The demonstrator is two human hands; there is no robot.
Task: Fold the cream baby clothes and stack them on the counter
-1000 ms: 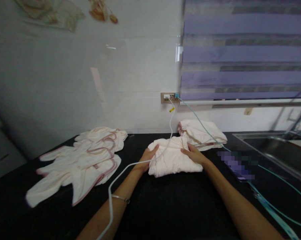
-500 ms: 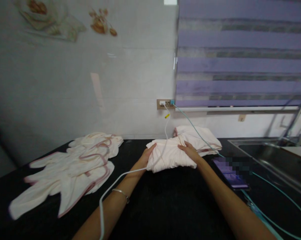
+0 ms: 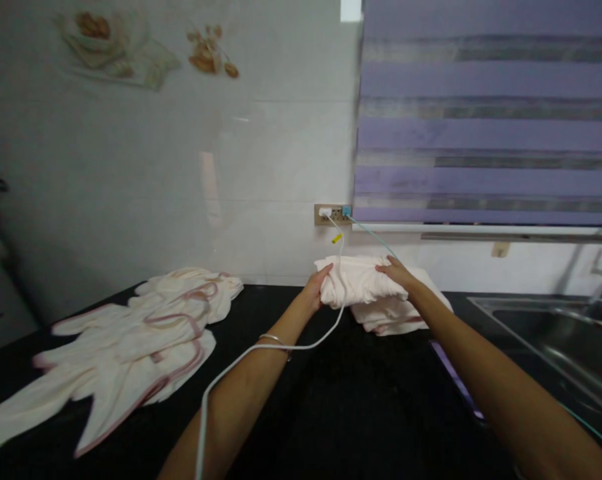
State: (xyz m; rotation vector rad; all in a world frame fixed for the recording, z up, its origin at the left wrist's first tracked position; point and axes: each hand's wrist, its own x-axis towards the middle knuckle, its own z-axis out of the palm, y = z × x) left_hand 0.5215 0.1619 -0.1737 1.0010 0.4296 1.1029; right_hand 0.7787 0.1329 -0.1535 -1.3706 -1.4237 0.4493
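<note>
Here, in the head view, both hands hold one folded cloth (image 3: 361, 282) between them at the far edge of the black counter (image 3: 361, 413), close under the wall socket (image 3: 333, 215). The left hand (image 3: 317, 289) clasps its left end, thumb on top and fingers wrapped below; the right hand (image 3: 395, 273) lies on its right end with fingers spread over the top and curled round the edge. So the cloth sits straight between the two grips, neither hand nearer than the other, and both arms reach far forward to it.

Its long axis runs left to right, roughly level and parallel to the wall, with the short sides toward the palms. It appears lifted just above, or barely touching, a second pile of folded cloth (image 3: 405, 313) that lies on the counter below and slightly right of it; I cannot tell whether the two touch. That pile's long axis also runs left to right.

A white cable (image 3: 261, 350) hangs from the socket, crosses the front of the held cloth and drapes over the left forearm. A teal cable (image 3: 375, 238) leaves the same socket and passes behind the right hand. Far to the left, unfolded garments (image 3: 131, 340) with pink trim lie spread flat, well apart from the hands. A sink (image 3: 555, 333) sits at the right.
</note>
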